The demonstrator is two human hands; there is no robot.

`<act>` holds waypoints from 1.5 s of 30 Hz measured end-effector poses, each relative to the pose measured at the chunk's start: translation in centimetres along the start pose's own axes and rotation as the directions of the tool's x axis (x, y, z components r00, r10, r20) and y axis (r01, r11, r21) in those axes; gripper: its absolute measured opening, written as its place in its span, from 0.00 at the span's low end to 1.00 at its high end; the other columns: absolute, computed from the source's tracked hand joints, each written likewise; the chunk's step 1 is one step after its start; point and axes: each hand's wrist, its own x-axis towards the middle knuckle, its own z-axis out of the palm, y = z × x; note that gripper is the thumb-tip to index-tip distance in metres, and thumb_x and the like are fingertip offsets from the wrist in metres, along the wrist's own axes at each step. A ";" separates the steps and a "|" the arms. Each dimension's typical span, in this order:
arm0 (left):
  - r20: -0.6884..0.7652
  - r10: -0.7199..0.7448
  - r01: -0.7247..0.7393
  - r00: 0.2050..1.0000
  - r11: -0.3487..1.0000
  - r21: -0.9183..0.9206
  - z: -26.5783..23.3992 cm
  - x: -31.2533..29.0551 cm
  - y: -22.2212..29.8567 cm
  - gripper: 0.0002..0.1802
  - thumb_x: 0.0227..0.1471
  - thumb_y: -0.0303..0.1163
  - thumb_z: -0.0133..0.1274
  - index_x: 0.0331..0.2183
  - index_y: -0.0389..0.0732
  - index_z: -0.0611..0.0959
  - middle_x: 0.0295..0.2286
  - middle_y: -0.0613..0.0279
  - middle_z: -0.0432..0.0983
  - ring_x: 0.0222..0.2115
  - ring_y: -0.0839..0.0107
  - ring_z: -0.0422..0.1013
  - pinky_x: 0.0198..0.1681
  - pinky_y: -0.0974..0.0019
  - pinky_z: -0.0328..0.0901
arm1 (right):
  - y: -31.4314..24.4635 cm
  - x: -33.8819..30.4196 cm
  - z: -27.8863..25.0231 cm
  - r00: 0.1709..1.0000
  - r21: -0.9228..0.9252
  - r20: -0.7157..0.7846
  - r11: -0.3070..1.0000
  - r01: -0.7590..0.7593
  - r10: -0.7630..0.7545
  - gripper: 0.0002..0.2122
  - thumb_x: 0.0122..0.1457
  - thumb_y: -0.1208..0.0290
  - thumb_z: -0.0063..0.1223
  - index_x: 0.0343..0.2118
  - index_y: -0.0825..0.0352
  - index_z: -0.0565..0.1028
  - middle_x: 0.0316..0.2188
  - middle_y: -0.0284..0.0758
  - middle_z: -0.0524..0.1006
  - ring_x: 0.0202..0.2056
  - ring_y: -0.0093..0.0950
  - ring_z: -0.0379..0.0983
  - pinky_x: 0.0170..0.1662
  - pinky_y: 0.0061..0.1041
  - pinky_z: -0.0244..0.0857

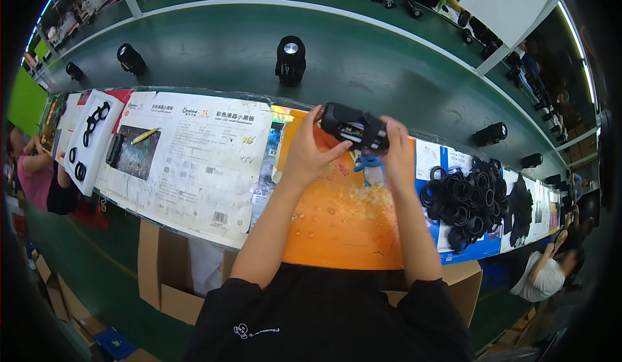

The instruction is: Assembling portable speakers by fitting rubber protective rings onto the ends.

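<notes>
Above the orange board (324,226), a black cylindrical portable speaker (353,127) is held lengthwise between both hands. My left hand (311,149) closes on its left end, with the thumb along the near side. My right hand (396,147) grips the right end, its fingers partly hidden behind the speaker. Pale lettering shows on the side facing me. Just below the speaker, a blue cartoon figure (369,167) shows on the orange board. To the right of my right hand lies a heap of black rings (466,200).
Beyond the bench runs a green conveyor belt (214,44) carrying similar black cylinders (291,60). Left on the bench are a printed white sheet (201,161), a yellow pen (145,136) and a white foam tray (97,145) with black parts. Cardboard boxes (178,300) stand below; people work at both sides.
</notes>
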 end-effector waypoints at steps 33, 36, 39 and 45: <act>0.361 -0.196 -0.193 0.912 0.570 0.798 1.9 -1.8 -2.5 0.59 0.63 0.77 0.44 0.78 0.45 0.60 0.79 0.43 0.43 0.80 0.39 0.30 0.70 0.10 0.22 | -1.3 14.2 12.5 0.662 -0.730 0.542 0.101 0.677 -0.518 0.37 0.64 0.57 0.71 0.74 0.54 0.67 0.70 0.47 0.68 0.70 0.48 0.64 0.71 0.49 0.61; 0.364 -0.183 -0.179 0.913 0.621 0.763 1.8 -1.5 -1.8 0.53 0.65 0.69 0.50 0.76 0.42 0.64 0.78 0.42 0.46 0.79 0.38 0.34 0.69 0.08 0.25 | 0.0 15.2 13.6 0.664 -0.681 0.621 0.131 0.720 -0.417 0.42 0.64 0.52 0.70 0.78 0.53 0.61 0.72 0.48 0.65 0.72 0.49 0.60 0.71 0.55 0.58; 0.204 0.006 -0.163 0.979 0.627 0.762 1.9 -1.4 -1.8 0.37 0.64 0.52 0.59 0.63 0.34 0.78 0.71 0.40 0.64 0.75 0.34 0.50 0.70 0.08 0.35 | 0.0 15.3 14.3 0.695 -0.642 0.555 0.295 0.707 -0.458 0.37 0.60 0.58 0.75 0.71 0.58 0.69 0.67 0.48 0.70 0.67 0.51 0.68 0.68 0.49 0.65; -0.073 0.292 -0.234 0.954 0.871 0.431 0.8 -0.1 -1.3 0.15 0.61 0.32 0.63 0.45 0.34 0.81 0.54 0.45 0.77 0.59 0.42 0.69 0.64 0.35 0.61 | -1.9 13.0 11.5 0.700 -0.589 0.440 0.407 0.698 -0.563 0.34 0.55 0.61 0.79 0.64 0.63 0.76 0.58 0.46 0.79 0.59 0.46 0.78 0.63 0.37 0.72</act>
